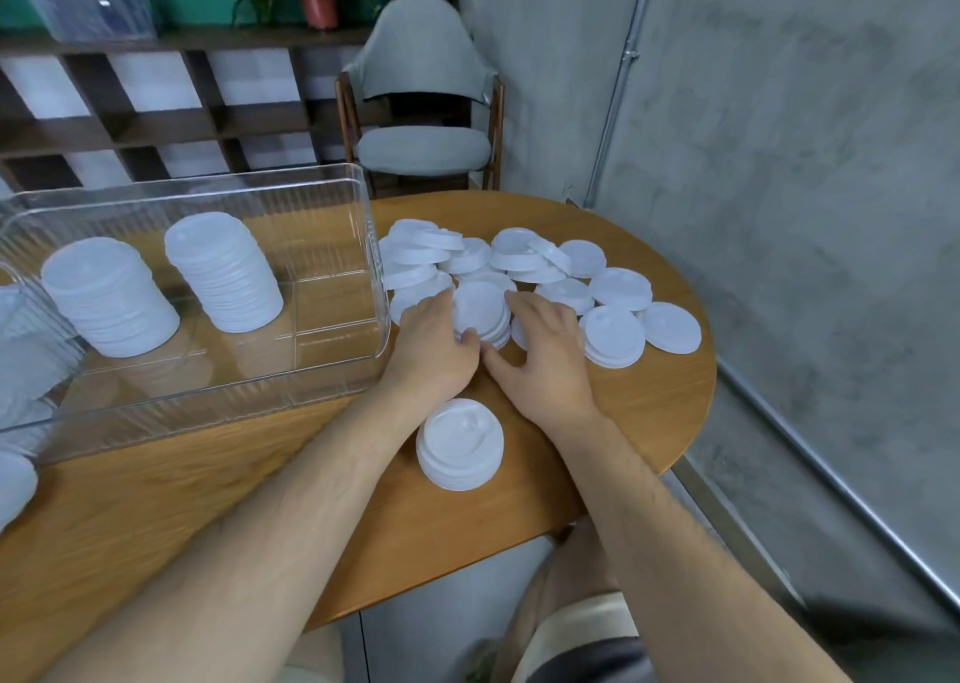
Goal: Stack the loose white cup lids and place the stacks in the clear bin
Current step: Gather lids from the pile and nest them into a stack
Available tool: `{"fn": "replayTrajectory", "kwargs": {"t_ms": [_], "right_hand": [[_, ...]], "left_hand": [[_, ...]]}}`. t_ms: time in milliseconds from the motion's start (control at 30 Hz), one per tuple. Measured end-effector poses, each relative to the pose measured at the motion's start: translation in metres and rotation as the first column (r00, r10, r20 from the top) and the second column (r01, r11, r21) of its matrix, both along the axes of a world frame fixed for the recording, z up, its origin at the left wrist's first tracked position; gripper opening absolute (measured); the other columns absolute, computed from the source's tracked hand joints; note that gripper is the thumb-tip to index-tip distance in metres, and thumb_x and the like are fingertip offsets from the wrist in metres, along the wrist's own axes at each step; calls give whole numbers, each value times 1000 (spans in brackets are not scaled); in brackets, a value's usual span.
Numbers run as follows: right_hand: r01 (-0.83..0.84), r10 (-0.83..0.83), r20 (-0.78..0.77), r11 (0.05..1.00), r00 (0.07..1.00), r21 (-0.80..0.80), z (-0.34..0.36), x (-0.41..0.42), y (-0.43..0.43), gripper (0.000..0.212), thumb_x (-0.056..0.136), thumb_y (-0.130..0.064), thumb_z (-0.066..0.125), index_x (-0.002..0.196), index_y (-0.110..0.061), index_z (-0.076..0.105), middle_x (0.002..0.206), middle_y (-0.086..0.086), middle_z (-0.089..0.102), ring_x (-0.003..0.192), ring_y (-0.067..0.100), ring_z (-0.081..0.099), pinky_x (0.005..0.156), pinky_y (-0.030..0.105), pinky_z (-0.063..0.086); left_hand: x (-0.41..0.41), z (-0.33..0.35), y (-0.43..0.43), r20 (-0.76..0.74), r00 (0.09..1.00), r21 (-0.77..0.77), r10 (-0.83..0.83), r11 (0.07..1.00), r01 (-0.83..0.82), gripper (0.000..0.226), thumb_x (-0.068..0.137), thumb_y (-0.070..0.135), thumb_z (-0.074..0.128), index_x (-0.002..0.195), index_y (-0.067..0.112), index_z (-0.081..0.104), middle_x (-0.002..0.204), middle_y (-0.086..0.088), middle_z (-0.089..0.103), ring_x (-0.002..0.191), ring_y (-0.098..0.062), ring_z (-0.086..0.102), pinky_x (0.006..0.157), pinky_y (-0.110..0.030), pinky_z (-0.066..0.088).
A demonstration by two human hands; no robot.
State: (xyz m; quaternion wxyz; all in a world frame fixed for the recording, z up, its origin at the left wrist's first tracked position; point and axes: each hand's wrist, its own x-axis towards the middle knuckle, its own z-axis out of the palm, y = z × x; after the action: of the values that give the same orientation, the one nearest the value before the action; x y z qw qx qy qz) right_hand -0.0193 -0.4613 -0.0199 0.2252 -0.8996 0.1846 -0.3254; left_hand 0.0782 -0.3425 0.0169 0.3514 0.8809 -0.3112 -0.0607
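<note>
Soft, even indoor light with faint shadows; the wide lens bends the edges, and the whole picture looks slightly blurred.

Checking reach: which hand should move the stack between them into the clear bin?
The left hand: it grips the stack on the side nearest the clear bin; the right hand lies farther.

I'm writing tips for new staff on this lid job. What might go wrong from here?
The small stack between the left hand and right hand looks uneven; lifted so, it may slip apart.
A forearm might knock the short stack off the table.
The tall stacks in the clear bin stand free; a bump could topple them.
</note>
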Motion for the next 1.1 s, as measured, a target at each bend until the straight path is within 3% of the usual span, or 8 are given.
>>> {"fn": "replayTrajectory", "kwargs": {"t_ms": [100,267,467,700,933,1100], "right_hand": [[-3,3,-36,1000,999,4,0,1,-2,57,90,-49,69,138,-20,58,141,-6,55,127,19,43,106,38,37],[-12,12,5,997,1000,82,0,-1,-4,54,89,-43,72,137,-21,60,137,-7,58,126,15,43,107,38,38],[-41,25,100,986,995,160,4,-14,0,55,89,-55,69,134,-26,61,134,-12,59,130,12,46,110,33,37],[-111,78,120,949,990,296,34,-53,21,55,87,-45,75,136,-26,61,129,-12,53,129,5,41,105,14,32],[-213,193,95,927,977,309,28,-81,49,54,82,-49,74,131,-27,63,128,-14,55,127,8,46,104,27,41],[-280,259,107,907,960,315,10,-87,62,48,80,-38,79,124,-23,64,121,-12,60,122,14,49,98,18,37]], "left_hand": [[-2,-2,0,-1,1000,-7,6,1000,-6,42,96,20,60,136,10,52,134,-7,56,129,-24,48,99,-27,36],[-4,-6,4,-11,1000,-90,1,996,-2,44,95,19,65,137,15,54,136,-5,52,128,-21,50,100,-26,38],[-12,5,15,-10,999,-166,-47,985,44,59,96,26,67,150,17,45,146,3,42,131,-14,49,107,-23,38],[-41,21,51,57,990,-280,-130,950,141,57,92,32,73,144,18,54,133,7,49,121,-8,55,107,-28,46],[-63,6,100,94,974,-280,-207,933,225,57,88,45,68,141,26,56,134,17,53,123,1,50,102,-8,37],[-70,-17,117,123,972,-307,-200,924,229,58,85,48,68,136,21,62,135,16,57,128,-5,48,108,-28,42]]}}
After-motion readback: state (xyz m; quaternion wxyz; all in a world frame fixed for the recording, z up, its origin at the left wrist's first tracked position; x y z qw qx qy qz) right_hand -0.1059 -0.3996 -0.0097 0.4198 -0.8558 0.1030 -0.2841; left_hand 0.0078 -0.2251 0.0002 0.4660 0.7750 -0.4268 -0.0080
